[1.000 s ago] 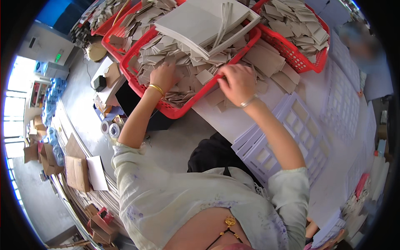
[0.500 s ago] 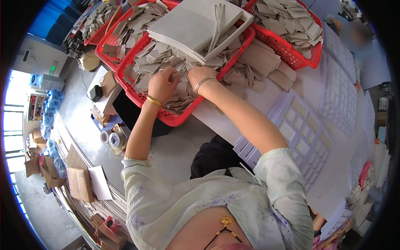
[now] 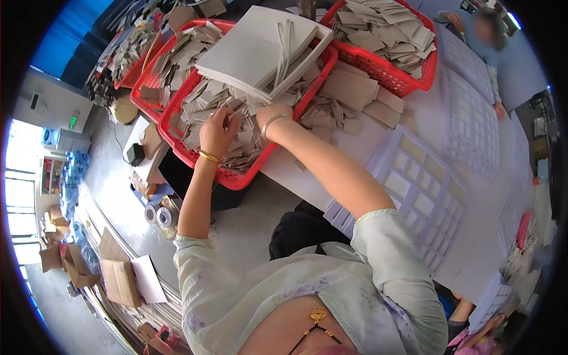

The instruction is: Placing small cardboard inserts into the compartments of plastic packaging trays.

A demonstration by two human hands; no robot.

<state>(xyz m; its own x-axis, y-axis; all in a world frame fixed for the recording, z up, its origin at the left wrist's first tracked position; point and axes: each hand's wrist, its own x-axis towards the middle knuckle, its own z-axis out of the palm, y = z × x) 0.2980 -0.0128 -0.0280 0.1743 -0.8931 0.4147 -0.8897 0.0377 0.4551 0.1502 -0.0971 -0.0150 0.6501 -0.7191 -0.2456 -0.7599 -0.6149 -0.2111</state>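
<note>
Both my hands are inside a red plastic basket (image 3: 239,181) heaped with small grey-beige cardboard pieces (image 3: 204,97). My left hand (image 3: 217,133), with a gold bangle on its wrist, is over the loose pieces near the basket's left side. Its fingers are curled towards the thumb; whatever lies between them is too small to make out. Just right of it, my right hand (image 3: 273,120), wearing silver bangles, reaches down among the pieces, its fingers hidden. Beyond my hands, a stack of large pale boards (image 3: 248,44) rests across the basket, with thin strips (image 3: 284,50) on top.
More red baskets of cardboard pieces stand behind left and at the back right (image 3: 408,80). Flat brown pieces (image 3: 349,89) lie on the white table (image 3: 307,177). White compartmented frames (image 3: 408,183) are stacked at right. Another person (image 3: 482,35) sits across the table.
The whole view has shifted slightly, so the baskets and boards appear further left. My left hand's thumb and fingers look a little further apart. My right hand stays among the pieces.
</note>
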